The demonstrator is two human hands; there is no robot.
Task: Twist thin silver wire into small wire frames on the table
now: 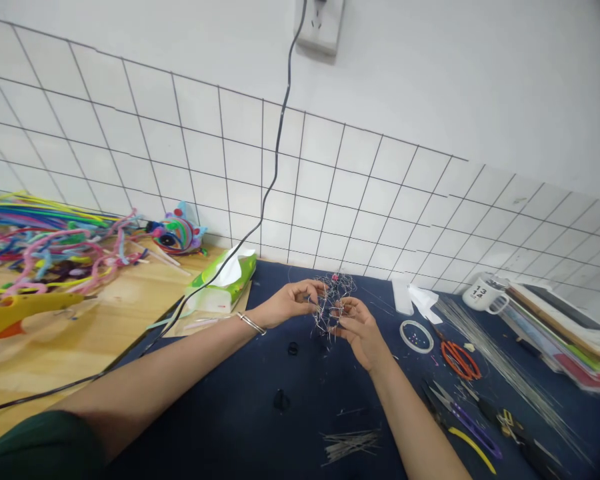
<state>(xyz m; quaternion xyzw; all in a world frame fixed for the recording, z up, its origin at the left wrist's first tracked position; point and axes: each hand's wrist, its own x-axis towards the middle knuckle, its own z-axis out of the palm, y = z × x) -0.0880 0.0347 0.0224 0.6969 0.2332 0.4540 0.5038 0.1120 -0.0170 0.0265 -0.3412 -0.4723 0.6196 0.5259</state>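
Note:
An openwork figure of bent silvery wire [339, 288], with a small pinkish-red piece near its top, is held up above the dark blue mat [240, 400]. My left hand [294, 301] pinches its left side, a silver bangle on that wrist. From the right, my right hand [359, 328] grips its lower right side with curled fingers. Loose wire ends stick out below the figure. Two small black coils [293, 349] lie on the mat to the lower left of the hands. Nearer me rests a small pile of short cut wires [351, 445].
At right lie orange-handled scissors [460, 360], purple-handled scissors [473, 427], pliers [510, 427], long straight wires [510, 373], a white ring dish [417, 337] and a mug [483, 293]. At left are a tissue pack [230, 277], colourful pipe cleaners [45, 247], a yellow glue gun [25, 313] and a black cable [275, 173].

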